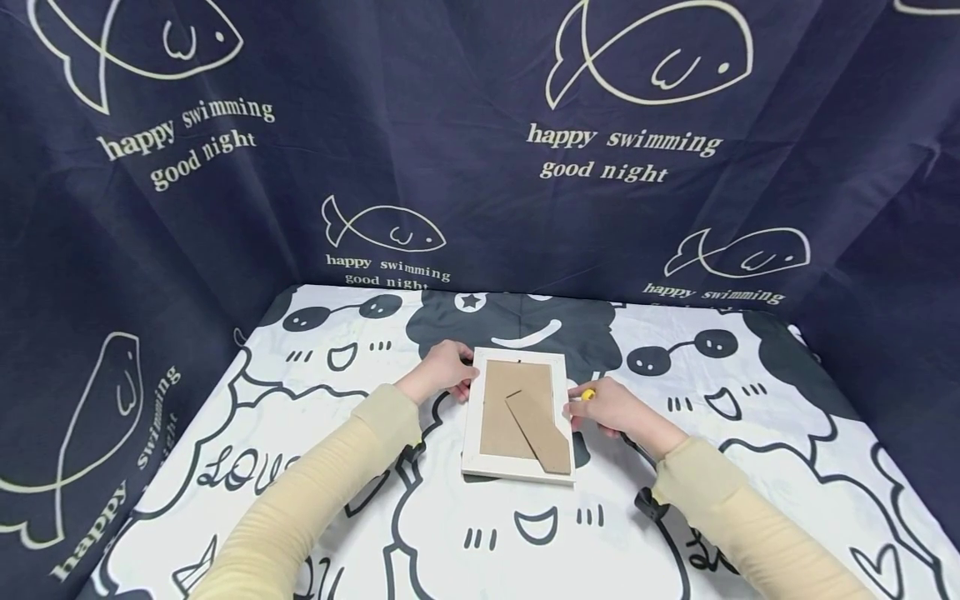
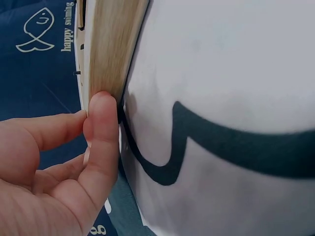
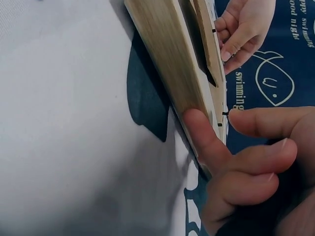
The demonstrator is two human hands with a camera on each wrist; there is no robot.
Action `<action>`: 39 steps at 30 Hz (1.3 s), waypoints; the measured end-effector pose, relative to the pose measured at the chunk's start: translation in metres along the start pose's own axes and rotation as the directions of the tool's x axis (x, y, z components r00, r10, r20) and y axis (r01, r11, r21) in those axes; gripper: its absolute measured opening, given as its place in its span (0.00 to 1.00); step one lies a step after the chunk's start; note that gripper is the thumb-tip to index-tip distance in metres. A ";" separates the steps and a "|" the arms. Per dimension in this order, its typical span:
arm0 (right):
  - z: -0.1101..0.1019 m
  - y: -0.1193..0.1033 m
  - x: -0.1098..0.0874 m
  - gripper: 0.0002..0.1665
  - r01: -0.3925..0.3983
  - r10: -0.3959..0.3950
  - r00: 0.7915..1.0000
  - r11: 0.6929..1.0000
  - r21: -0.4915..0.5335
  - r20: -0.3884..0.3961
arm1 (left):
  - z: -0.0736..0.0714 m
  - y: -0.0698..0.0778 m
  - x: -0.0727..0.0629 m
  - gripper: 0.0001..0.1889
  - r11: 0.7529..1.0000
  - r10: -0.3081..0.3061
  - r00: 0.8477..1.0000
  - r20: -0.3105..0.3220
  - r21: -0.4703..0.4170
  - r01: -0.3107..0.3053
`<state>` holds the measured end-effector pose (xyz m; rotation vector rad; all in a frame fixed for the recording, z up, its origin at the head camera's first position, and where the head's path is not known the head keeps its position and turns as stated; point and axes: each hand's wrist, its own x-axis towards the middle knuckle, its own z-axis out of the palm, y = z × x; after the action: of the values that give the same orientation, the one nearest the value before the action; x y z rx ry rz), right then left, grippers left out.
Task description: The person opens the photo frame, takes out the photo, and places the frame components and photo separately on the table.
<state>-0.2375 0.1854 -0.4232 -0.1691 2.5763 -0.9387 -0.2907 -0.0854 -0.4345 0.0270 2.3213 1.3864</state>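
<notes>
A white-edged picture frame (image 1: 517, 467) lies back side up on the patterned cloth. Its brown backing board (image 1: 498, 425) shows, with a slanting easel leg (image 1: 543, 433) on it. My left hand (image 1: 447, 368) grips the frame's left side, thumb and finger pinching the pale wooden edge (image 2: 110, 54) in the left wrist view. Opposite, my right hand (image 1: 611, 406) holds the right side. One fingertip (image 3: 197, 120) presses the wooden side while the thumb is by the back edge. Something small and yellow (image 1: 588, 394) shows at that hand; its kind is unclear.
The cloth (image 1: 337, 517) carries black-and-white cartoon drawings. Dark blue curtains (image 1: 480, 167) with fish prints stand behind it and at both sides. A black strap piece (image 1: 649, 504) sits at the right wrist.
</notes>
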 end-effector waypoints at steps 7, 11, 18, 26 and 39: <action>-0.017 0.009 -0.003 0.16 0.037 -0.041 0.999 0.994 0.107 0.036 | -0.001 -0.002 -0.006 0.22 0.994 0.006 1.000 -0.022 0.106 -0.004; -0.044 0.015 -0.005 0.15 -0.017 0.009 0.999 0.981 0.195 0.039 | -0.002 -0.006 -0.017 0.26 0.987 0.042 0.999 0.021 0.157 -0.045; -0.101 0.035 0.004 0.22 -0.152 0.124 0.988 0.897 0.415 0.093 | 0.001 -0.019 -0.037 0.31 0.984 0.067 0.993 0.095 0.158 -0.082; -0.145 0.071 0.021 0.25 -0.284 0.258 0.957 0.746 0.603 0.132 | 0.004 -0.024 -0.040 0.32 0.988 0.060 0.994 0.093 0.139 -0.072; -0.151 0.114 0.031 0.18 -0.274 0.326 0.945 0.840 0.468 -0.033 | 0.006 -0.019 -0.045 0.35 0.987 0.051 0.994 0.095 0.148 -0.064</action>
<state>-0.3244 0.3550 -0.4010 0.4210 2.2939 -1.4235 -0.2439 -0.1005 -0.4368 0.2000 2.3605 1.2072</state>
